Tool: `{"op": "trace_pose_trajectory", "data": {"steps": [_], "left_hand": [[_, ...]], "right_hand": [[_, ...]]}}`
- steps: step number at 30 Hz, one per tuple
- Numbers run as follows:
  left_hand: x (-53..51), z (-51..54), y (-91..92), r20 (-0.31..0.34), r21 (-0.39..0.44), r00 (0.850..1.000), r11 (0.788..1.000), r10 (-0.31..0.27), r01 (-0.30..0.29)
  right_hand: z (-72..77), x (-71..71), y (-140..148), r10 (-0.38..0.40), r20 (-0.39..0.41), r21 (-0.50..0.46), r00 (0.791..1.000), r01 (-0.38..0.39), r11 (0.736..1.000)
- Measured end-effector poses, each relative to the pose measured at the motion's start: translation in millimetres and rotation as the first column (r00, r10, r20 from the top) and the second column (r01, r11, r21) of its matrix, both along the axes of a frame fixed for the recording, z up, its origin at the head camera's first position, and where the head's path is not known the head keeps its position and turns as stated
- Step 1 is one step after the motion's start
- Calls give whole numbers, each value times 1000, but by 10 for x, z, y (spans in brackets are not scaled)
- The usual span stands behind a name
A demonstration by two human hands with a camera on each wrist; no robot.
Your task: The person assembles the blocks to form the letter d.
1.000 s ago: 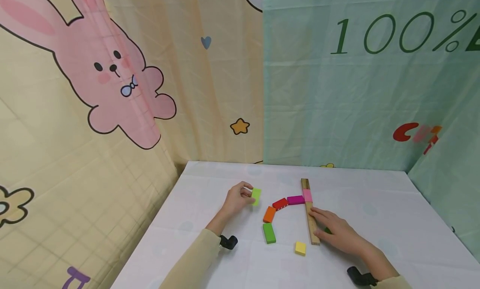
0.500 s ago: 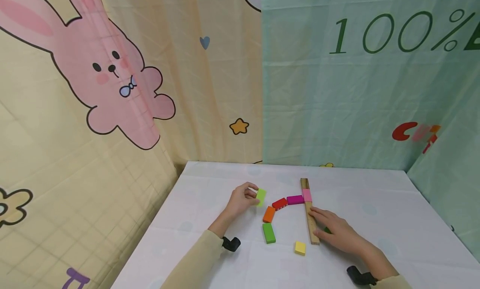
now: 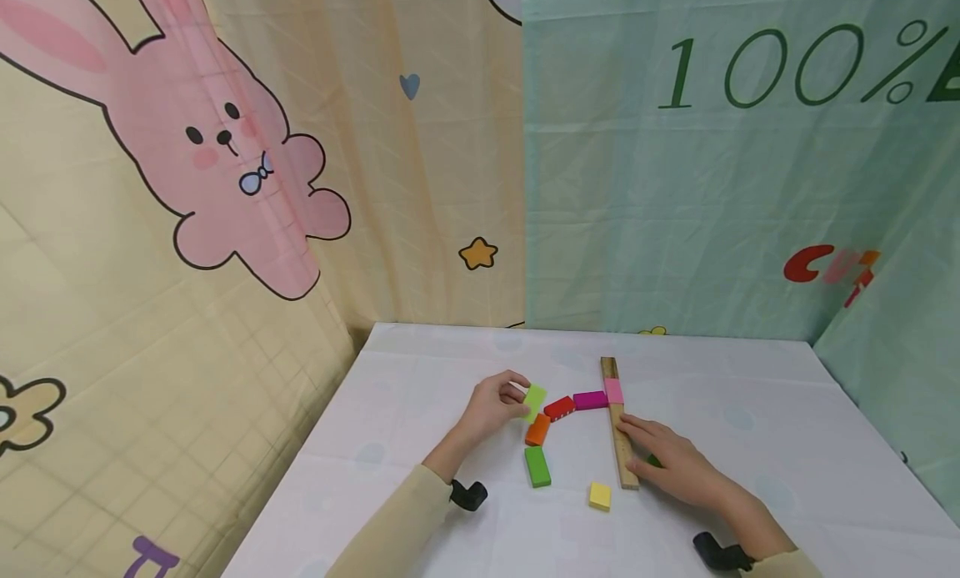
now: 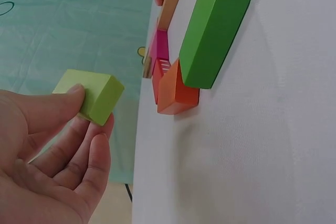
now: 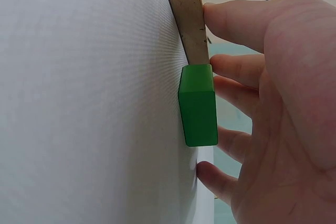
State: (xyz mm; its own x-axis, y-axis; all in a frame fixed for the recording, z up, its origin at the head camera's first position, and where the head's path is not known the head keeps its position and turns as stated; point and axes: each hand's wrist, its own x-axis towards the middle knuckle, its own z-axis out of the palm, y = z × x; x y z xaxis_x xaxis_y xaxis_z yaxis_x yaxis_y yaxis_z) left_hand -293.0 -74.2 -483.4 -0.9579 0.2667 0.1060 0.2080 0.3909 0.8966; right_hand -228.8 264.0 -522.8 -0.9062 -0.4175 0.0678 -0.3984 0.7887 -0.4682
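My left hand (image 3: 491,407) pinches a light green block (image 3: 535,401) between thumb and fingers. In the left wrist view this block (image 4: 92,95) is held up off the table. It is close to the orange block (image 3: 537,429), in a curved line with a red block (image 3: 559,409), a magenta block (image 3: 590,400) and a green block (image 3: 537,466). My right hand (image 3: 675,461) lies beside a straight wooden strip (image 3: 625,453), thumb and fingertips touching it. Another green block (image 5: 198,106), mostly hidden in the head view, sits under that hand at the strip's side.
A pink block (image 3: 614,391) sits in the wooden strip's line, meeting the magenta block. Apart from the others lies a yellow block (image 3: 600,496). The white table (image 3: 420,511) is backed by printed curtains (image 3: 435,144).
My left hand has moved right and slightly toward me with the light green block, coming up to the orange block. The right hand has kept its place at the strip.
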Motion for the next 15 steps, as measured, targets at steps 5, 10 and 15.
{"op": "trace_pose_trajectory", "data": {"steps": [5, 10, 15], "left_hand": [[39, -19, 56, 9, -11, 1000, 1000, -26, 26], [77, -35, 110, 15, -10, 998, 998, -58, 58], [112, -39, 159, 22, -12, 997, 997, -79, 79]], "right_hand": [[-3, 1, 0, 0, -1, -1, 1000, 0, 1000], [7, 5, -2, -1, -2, 0, 1000, 1, 1000], [13, 9, -6, -4, -5, 3, 1000, 4, 1000]]}}
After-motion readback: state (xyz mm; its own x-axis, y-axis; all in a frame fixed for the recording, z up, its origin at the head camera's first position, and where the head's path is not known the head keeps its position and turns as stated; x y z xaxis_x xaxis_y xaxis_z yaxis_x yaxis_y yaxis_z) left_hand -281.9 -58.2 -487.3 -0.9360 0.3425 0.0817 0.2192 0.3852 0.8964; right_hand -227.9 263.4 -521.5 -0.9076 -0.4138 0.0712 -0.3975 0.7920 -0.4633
